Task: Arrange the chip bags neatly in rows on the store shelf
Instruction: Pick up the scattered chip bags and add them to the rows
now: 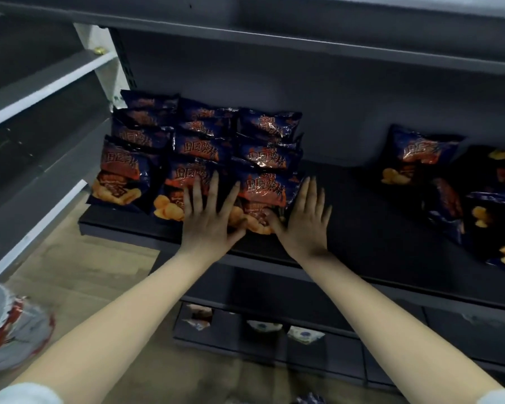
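– While the left hand [209,220] lays its fingers [214,186] spread flat where the middle front bag [174,182] meets the near-right chip bag [270,188], and the right hand [303,223] sets straight, splayed fingers [312,189] along that bag's right edge, what could slip?
– Push too hard and the glossy bag may ride up over the row behind [263,154], or skid off the near lip of the shelf [362,223].
– And the loose bags [414,158] far right?
– They lean, well apart from the rows; a careless elbow could topple them.
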`<state>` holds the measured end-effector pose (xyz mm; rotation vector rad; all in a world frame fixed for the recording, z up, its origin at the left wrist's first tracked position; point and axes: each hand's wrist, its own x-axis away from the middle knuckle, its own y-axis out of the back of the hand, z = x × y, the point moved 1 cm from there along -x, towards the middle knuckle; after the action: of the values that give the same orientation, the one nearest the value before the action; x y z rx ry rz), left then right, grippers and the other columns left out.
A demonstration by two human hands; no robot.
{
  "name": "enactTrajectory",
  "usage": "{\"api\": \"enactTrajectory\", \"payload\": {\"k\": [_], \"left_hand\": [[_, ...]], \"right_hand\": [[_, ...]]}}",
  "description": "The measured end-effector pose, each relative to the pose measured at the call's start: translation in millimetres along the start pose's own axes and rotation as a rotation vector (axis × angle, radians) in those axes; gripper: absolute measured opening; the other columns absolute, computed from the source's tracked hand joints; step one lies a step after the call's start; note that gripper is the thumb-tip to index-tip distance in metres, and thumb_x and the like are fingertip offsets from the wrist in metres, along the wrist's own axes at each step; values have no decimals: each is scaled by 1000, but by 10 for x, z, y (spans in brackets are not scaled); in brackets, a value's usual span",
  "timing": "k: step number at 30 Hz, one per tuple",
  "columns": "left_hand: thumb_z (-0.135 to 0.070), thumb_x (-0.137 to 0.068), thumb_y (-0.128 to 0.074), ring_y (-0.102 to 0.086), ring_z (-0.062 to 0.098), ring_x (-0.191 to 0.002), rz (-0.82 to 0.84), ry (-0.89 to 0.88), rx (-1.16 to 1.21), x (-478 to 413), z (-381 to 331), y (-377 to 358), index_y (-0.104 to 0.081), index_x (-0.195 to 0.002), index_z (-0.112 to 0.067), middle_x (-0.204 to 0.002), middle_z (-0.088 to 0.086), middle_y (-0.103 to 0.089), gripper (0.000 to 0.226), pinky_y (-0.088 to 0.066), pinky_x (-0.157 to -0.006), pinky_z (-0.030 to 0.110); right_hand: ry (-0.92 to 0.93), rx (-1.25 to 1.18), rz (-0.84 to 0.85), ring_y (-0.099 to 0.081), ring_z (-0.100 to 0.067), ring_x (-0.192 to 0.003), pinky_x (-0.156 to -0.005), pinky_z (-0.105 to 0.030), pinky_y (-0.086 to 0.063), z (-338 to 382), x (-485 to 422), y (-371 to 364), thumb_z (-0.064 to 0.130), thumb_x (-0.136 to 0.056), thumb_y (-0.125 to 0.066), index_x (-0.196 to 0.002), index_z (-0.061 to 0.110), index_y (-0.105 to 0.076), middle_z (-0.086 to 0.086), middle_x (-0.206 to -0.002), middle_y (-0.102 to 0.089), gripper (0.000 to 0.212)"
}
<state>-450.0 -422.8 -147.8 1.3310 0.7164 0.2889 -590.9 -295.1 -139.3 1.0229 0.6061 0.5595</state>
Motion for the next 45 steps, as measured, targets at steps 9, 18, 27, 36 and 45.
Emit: {"api": "enactTrajectory", "payload": {"k": [9,18,27,36,45], "left_hand": [[-70,-81,-18,11,44,-140,-6,12,69,-20,23,-102,6,-147,-38,-157,16,4,77,3,-112,58],[-72,-80,-18,4,52,-138,-14,42,73,-31,10,-102,9,-147,-33,-155,22,1,82,2,-111,60],[-69,-83,-20,6,46,-140,-106,-19,57,-97,-249,315,4,-149,-23,-155,21,5,84,2,-113,58],[-52,-83,-37,-11,46,-140,-179,-154,127,-595,-1384,615,-22,-145,-18,-154,18,-17,73,-9,-112,59],[-48,-84,-40,-30,43,-133,-159,-383,202,-916,-2838,665,-35,-140,-14,-144,18,-37,66,-15,-111,58]], "right_hand": [[-39,-31,60,9,-28,-146,-117,-55,-4,2,-12,-116,70,-86,-29,-148,14,15,-4,-159,10,95],[-16,-52,60,4,-28,-146,-117,-54,-5,-16,-29,-124,69,-87,-27,-149,12,12,-5,-160,5,93],[48,-364,-94,-5,-23,-146,-118,-50,-8,-160,59,46,51,-94,-41,-151,11,0,-9,-159,-4,80],[168,-307,-239,-19,-36,-141,-112,-57,-23,-831,-84,878,46,-94,-34,-145,7,-28,-21,-153,-20,65],[72,-117,-361,-25,-41,-137,-109,-59,-25,-2342,-69,1553,38,-95,-38,-138,5,-40,-23,-149,-27,55]]}}
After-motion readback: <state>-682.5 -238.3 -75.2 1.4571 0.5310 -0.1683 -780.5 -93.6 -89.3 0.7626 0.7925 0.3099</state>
